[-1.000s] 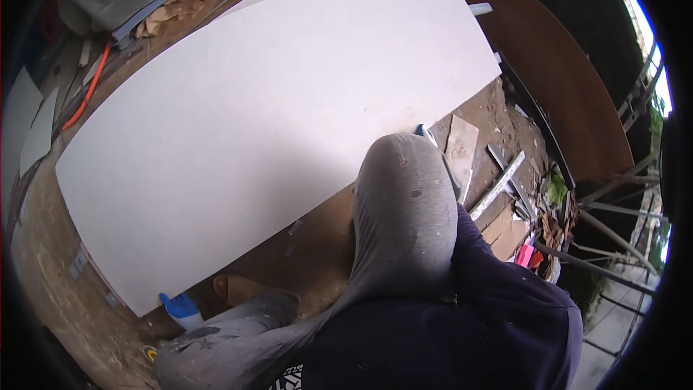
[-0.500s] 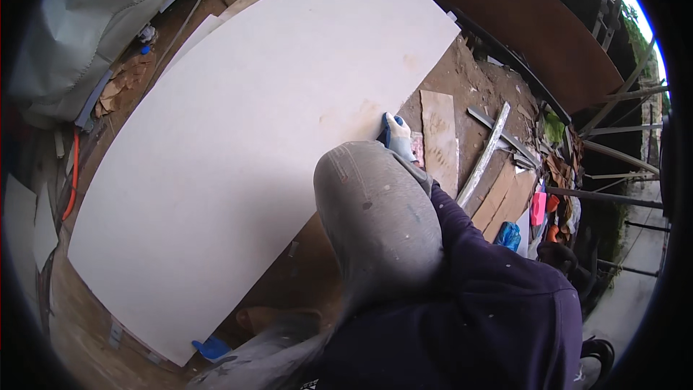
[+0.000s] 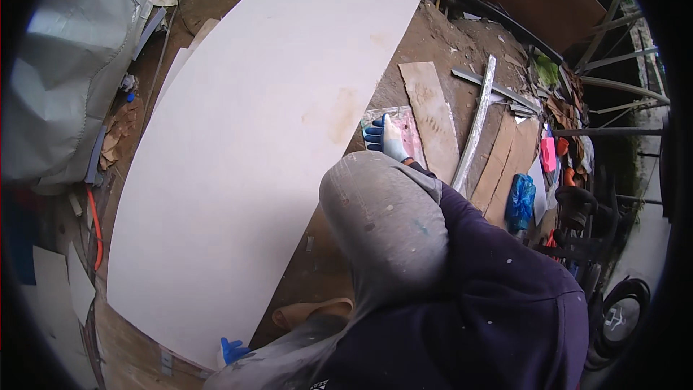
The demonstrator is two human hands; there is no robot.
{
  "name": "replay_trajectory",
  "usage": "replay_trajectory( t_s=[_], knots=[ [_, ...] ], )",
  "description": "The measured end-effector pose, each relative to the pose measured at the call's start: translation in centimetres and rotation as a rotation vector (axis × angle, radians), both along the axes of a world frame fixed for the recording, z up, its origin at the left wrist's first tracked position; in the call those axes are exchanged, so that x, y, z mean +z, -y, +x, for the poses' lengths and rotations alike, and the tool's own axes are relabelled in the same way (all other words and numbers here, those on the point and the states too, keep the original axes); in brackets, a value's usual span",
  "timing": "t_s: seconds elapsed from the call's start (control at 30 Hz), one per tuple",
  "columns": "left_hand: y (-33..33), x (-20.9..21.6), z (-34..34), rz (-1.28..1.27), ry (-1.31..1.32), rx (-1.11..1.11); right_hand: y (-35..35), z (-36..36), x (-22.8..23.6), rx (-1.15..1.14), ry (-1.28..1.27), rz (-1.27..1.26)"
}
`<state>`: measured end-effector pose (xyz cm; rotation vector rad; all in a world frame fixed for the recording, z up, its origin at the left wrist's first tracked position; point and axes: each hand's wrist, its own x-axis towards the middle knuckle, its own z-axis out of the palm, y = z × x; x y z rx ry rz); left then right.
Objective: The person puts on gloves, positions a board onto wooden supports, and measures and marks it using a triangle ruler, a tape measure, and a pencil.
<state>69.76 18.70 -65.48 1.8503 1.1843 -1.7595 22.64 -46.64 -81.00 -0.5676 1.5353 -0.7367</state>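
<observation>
A large white board lies flat on the ground, with brownish smudges near its right edge. My right hand, in a white and blue glove, is open with fingers apart just beyond that edge. Under it lies a pink and greenish sheet. At the board's near end is my left hand, in a blue glove. Its fingers look apart, beside the board's corner; my leg partly hides it. My knee, in dusty grey trousers, is bent between the two hands.
Right of the board lie a stained plank, crossed metal strips, brown cardboard and a blue plastic bundle. A grey tarp bulges at the left, near an orange tube. Metal poles stand at the far right.
My right hand has come off the board's edge and its fingers have opened. The left hand's blue fingers have shifted a little at the near corner. The whole view has turned slightly.
</observation>
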Motion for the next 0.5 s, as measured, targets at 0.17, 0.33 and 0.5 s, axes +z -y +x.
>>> replay_trajectory(
  t_s=[0.17, 0.33, 0.5],
  knots=[
    [10.7, 3.5, 8.0, -0.551, 0.959, -1.08, -7.7, -5.1, -0.8, -0.015, -0.278, -0.039],
    [20.2, 2.3, 10.6, -0.474, 0.775, -1.792, -14.9, -8.2, 2.1, -0.042, -0.528, -0.172],
    [18.5, -3.6, 12.5, -0.428, 0.759, -2.072, -22.7, -9.8, 3.4, -0.161, -0.827, -0.19]
  ],
)
